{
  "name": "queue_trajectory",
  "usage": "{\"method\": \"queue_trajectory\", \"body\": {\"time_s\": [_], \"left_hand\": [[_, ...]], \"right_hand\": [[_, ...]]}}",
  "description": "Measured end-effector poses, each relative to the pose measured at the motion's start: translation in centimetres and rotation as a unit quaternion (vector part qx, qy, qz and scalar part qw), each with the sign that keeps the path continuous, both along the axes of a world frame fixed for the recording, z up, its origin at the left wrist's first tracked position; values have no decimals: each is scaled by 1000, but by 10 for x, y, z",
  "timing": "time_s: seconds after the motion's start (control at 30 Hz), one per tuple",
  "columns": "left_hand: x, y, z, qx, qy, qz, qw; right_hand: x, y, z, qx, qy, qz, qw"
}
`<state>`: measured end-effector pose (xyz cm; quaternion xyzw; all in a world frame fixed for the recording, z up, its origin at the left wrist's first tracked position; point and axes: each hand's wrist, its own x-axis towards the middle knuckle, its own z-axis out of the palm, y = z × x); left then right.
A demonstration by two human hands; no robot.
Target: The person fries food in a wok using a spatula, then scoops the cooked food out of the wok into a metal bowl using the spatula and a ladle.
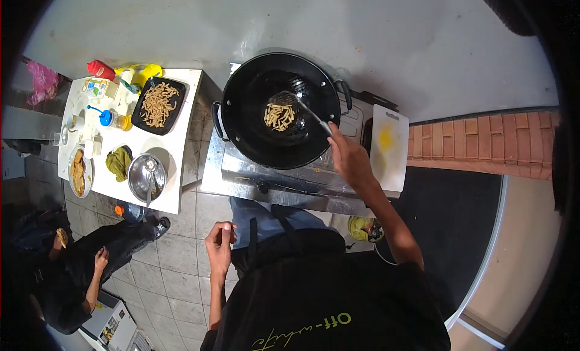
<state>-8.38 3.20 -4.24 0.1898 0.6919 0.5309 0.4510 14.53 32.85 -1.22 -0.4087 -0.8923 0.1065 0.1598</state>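
Observation:
A large black wok (pixel 254 136) sits on the steel stove (pixel 241 169). My right hand (pixel 349 154) is closed around the handle of a metal spatula (pixel 312 113), whose slotted head lies in the wok. Against that head, near the middle of the wok, is a small heap of light brown strips (pixel 279 117). My left hand (pixel 220 241) hangs in front of my body at the left, clear of the wok, with its fingers curled; nothing shows in it.
On the white table (pixel 172 182) at left are a black tray (pixel 144 122) of brown strips, a steel bowl (pixel 138 183), bottles and a green cloth (pixel 118 163). Right of the stove lies a white cutting board (pixel 393 163). Another person (pixel 78 260) is at lower left.

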Motion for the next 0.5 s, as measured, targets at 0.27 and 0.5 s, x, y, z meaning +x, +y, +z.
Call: {"method": "queue_trajectory", "body": {"time_s": [0.27,0.5], "left_hand": [[-5,-12,-5,-9,-12,-5,1000],[-26,-6,1,-2,-16,-26,1000]], "right_hand": [[-6,-15,-20,11,-30,-11,999],[-18,-32,-22,17,-19,-31,999]]}}
